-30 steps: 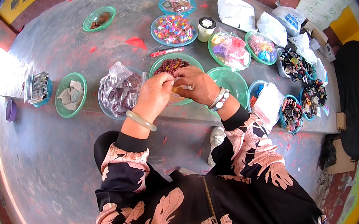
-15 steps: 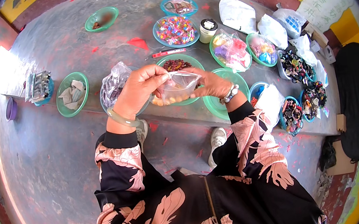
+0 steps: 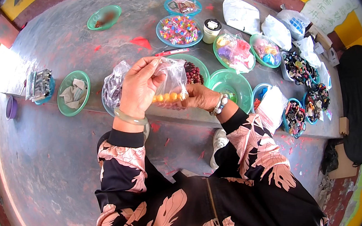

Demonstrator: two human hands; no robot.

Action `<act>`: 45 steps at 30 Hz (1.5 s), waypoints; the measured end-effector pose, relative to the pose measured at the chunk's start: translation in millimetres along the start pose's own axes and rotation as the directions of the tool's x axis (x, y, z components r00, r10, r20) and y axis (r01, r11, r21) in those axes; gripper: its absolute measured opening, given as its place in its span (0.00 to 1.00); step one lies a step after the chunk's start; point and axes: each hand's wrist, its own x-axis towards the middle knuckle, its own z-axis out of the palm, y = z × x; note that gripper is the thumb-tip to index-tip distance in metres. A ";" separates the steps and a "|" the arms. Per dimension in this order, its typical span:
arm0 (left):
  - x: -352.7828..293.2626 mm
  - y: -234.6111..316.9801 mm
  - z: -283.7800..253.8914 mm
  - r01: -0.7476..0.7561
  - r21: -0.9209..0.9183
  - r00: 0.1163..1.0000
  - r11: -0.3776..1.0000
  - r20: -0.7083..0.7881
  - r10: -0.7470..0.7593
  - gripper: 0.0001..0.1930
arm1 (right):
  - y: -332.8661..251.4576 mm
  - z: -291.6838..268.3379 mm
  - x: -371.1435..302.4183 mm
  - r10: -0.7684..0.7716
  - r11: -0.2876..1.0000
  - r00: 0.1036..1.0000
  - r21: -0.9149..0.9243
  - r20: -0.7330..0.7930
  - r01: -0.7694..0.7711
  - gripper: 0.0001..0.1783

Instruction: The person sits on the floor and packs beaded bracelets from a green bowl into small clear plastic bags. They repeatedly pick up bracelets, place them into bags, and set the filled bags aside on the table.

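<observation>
A clear plastic bag (image 3: 172, 74) hangs between my hands, with a row of amber-yellow beads (image 3: 168, 97) lying along its bottom. My left hand (image 3: 141, 88) is closed on the bag's upper edge, thumb and fingers pinched together. Lower down, my right hand (image 3: 201, 96) grips the bag's bottom right side beside the beads. Behind the bag stands a green basin (image 3: 203, 66) with dark red beads (image 3: 192, 72) in it, partly hidden by the bag and my hands. Left of it, a basin of clear plastic packets (image 3: 113, 86) is partly covered by my left wrist.
An open green basin (image 3: 244, 81) stands right of my right hand. Farther off are a blue basin of colourful small pieces (image 3: 179, 30), a lidded cup (image 3: 211, 30) and a red box cutter (image 3: 172, 52). Baskets of dark trinkets (image 3: 297, 66) line the right; a green basin of cloths (image 3: 73, 94) stands left.
The bag has turned from sideways to hanging upright, its beads now along the bottom. My right hand has moved down from the bag's upper side to its lower corner.
</observation>
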 end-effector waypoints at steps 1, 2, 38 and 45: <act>-0.1 -0.1 1.9 -0.001 -0.011 1.000 1.000 -0.010 0.001 0.08 | 3.1 1.9 -0.5 -0.012 0.992 1.000 0.122 -0.003 0.012 0.26; 0.1 -0.6 2.9 -0.003 -0.023 1.000 1.000 -0.020 0.002 0.08 | 5.3 4.1 -1.2 -0.023 0.970 1.000 0.242 -0.007 0.024 0.25; 0.7 -46.3 1.3 0.102 0.112 0.986 0.988 -0.140 -0.086 0.12 | -12.6 8.3 -0.9 -0.080 0.706 0.854 0.576 -0.514 0.413 0.16; 2.4 -46.4 11.1 0.036 0.413 0.954 0.910 -0.287 0.092 0.15 | -10.6 14.4 -0.2 0.045 0.716 0.866 0.621 -0.497 0.319 0.18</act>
